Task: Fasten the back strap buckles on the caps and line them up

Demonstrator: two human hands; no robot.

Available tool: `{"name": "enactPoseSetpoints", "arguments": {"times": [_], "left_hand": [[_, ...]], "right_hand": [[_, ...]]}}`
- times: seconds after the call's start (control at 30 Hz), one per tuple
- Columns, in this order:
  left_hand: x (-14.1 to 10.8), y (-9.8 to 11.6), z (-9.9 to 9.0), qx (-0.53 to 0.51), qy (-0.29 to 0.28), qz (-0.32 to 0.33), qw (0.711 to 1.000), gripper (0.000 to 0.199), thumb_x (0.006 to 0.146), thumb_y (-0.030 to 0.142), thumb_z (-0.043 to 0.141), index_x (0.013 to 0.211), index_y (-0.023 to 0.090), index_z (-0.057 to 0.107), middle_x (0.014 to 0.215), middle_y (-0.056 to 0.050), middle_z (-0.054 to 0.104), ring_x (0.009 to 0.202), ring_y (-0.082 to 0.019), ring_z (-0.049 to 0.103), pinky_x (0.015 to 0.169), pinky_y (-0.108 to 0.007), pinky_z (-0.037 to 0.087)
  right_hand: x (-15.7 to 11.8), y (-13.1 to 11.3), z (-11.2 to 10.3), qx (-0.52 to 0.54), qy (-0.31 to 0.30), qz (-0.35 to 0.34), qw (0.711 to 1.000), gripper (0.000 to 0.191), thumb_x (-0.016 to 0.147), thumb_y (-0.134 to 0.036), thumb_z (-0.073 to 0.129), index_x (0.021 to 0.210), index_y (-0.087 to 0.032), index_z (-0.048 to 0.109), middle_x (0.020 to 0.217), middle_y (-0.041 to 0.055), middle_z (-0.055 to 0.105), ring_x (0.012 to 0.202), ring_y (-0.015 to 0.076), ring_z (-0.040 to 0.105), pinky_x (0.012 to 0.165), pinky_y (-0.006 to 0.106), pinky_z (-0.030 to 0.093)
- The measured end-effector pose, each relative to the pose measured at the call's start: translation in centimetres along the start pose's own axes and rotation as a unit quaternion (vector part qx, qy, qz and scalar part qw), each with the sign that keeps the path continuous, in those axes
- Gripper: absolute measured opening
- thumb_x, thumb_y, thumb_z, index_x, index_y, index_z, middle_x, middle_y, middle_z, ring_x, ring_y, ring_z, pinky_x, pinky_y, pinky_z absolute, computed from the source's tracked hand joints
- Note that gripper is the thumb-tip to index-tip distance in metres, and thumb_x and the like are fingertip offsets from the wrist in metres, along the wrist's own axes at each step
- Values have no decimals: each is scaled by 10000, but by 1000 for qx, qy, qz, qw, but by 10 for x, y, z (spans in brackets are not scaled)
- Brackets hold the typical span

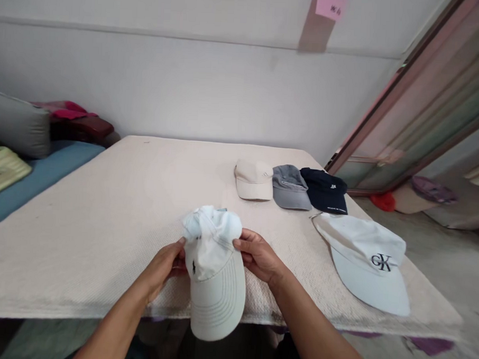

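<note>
A white baseball cap (215, 268) with a small dark logo is held between my two hands, its brim pointing toward me past the table's front edge. My left hand (166, 263) pinches the cap's left side, with some fingers hidden beneath. My right hand (258, 254) grips the right side, thumb on top. To the right lies a larger white cap (363, 259) with black letters. Behind it, a beige cap (254, 180), a grey cap (290, 187) and a navy cap (325, 189) sit side by side.
The caps lie on a table with a cream woven cover (82, 220). A white wall (188, 87) with a pink note (330, 4) stands behind. At left are a blue seat (53, 163) and a grey cushion (17, 122). A framed door (418, 92) is at right.
</note>
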State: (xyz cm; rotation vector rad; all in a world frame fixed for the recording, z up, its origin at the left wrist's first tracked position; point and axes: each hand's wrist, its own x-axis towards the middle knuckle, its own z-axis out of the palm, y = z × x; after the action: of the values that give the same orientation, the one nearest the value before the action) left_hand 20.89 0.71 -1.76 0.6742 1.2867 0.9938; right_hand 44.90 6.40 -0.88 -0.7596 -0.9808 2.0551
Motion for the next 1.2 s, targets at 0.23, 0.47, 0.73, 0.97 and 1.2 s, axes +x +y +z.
{"name": "enactPoseSetpoints", "arguments": {"times": [0.23, 0.47, 0.73, 0.97, 1.2], "left_hand": [[12, -4, 26, -190, -138, -97, 967, 603, 780, 676, 468, 908, 137, 705, 799, -154, 717, 834, -313, 668, 749, -403, 496], [4, 6, 35, -168, 23, -25, 985, 266, 673, 418, 708, 847, 217, 728, 631, -60, 706, 740, -306, 677, 676, -411, 534], [-27, 4, 62, -76, -253, -82, 961, 281, 672, 326, 773, 897, 165, 727, 773, -76, 700, 608, -167, 613, 599, -275, 458], [-25, -2, 83, 20, -286, -51, 957, 203, 773, 313, 685, 914, 172, 717, 792, -57, 672, 678, -168, 593, 653, -275, 433], [-16, -6, 80, 19, -216, -34, 976, 259, 755, 183, 662, 1009, 188, 710, 822, -54, 687, 681, -161, 599, 650, -270, 443]], "right_hand": [[-28, -4, -9, 13, -85, 9, 996, 294, 563, -265, 845, 823, -189, 730, 731, -1, 669, 669, 127, 589, 712, 282, 469], [-47, -6, -23, -123, -187, 89, 970, 165, 642, -197, 761, 802, -169, 735, 698, -20, 663, 696, 128, 608, 768, 295, 464], [-51, -10, -21, -31, -113, 78, 990, 357, 649, -159, 661, 1005, -161, 696, 889, 37, 670, 790, 155, 603, 726, 258, 450], [-50, -10, -24, -18, 47, 61, 997, 87, 707, -194, 683, 776, -154, 648, 670, -9, 588, 537, 79, 484, 509, 201, 354], [-53, -21, -41, 11, 55, -55, 997, 127, 697, -125, 612, 819, -159, 621, 728, 8, 594, 607, 105, 540, 616, 252, 412]]}}
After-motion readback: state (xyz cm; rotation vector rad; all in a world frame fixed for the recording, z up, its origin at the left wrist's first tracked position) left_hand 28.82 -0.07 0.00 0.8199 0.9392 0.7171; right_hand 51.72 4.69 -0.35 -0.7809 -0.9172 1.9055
